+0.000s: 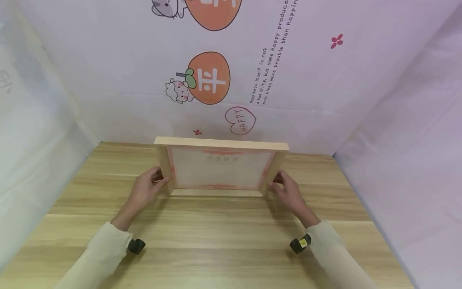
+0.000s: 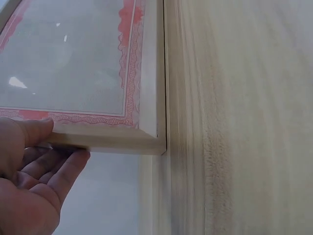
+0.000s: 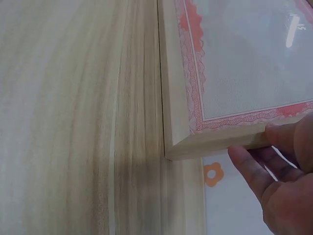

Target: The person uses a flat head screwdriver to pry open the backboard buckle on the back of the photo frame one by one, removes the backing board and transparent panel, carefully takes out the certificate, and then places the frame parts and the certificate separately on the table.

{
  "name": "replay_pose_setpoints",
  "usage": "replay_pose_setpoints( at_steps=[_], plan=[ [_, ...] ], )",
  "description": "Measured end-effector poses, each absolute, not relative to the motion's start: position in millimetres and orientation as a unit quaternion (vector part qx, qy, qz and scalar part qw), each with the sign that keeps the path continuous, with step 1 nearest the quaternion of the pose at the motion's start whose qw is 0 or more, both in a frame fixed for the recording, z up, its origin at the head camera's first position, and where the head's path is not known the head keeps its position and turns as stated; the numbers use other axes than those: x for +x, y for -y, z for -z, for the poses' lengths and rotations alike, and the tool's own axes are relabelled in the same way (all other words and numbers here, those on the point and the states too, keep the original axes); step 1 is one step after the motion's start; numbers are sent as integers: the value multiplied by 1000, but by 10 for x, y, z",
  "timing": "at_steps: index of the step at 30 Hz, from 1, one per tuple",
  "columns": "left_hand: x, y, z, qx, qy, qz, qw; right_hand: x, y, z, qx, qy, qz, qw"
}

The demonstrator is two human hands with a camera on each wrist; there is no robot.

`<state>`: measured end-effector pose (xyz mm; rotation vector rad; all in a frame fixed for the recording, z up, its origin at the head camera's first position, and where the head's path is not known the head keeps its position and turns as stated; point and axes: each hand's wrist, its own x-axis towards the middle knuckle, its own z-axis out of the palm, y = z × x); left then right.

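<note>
Fingers (image 2: 71, 171) and thumbs (image 2: 38, 130) of left hand (image 1: 144, 189) and right hand (image 1: 290, 193) curled, gripping 2 short sides of wooden frame (image 1: 221, 143). White cloth (image 1: 306, 84) behind, printed with 2 orange fruits (image 1: 212, 78), 1 heart (image 1: 240, 120), lettering (image 1: 274, 60). Wood-grain table (image 1: 216, 241) below. Frame stands on table on 1 long side, near cloth; cannot tell whether touching. Pink-bordered paper (image 1: 220, 172) inside frame, under shiny front. Pale sleeves (image 1: 110, 247) on 2 arms. 2 small black devices (image 1: 136, 246) at cuffs, 1 with yellow label (image 1: 303, 243).
</note>
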<state>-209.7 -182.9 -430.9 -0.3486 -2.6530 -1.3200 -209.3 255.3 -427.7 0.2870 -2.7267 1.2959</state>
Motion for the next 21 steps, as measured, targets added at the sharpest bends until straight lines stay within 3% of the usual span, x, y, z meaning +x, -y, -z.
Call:
replay_pose_setpoints(
  at_steps=[7, 13, 21],
  plan=[
    [-1978, 1854, 4285, -121, 887, 440, 64, -2006, -2536, 4231, 87, 887, -453, 38],
    [-1893, 1845, 4236, -111, 857, 503, -1, -1933, -2545, 4176, 79, 856, -511, 12],
    [-1836, 1802, 4143, -100, 800, 588, -66, -1857, -2527, 4082, 49, 807, -585, -67]
  ],
)
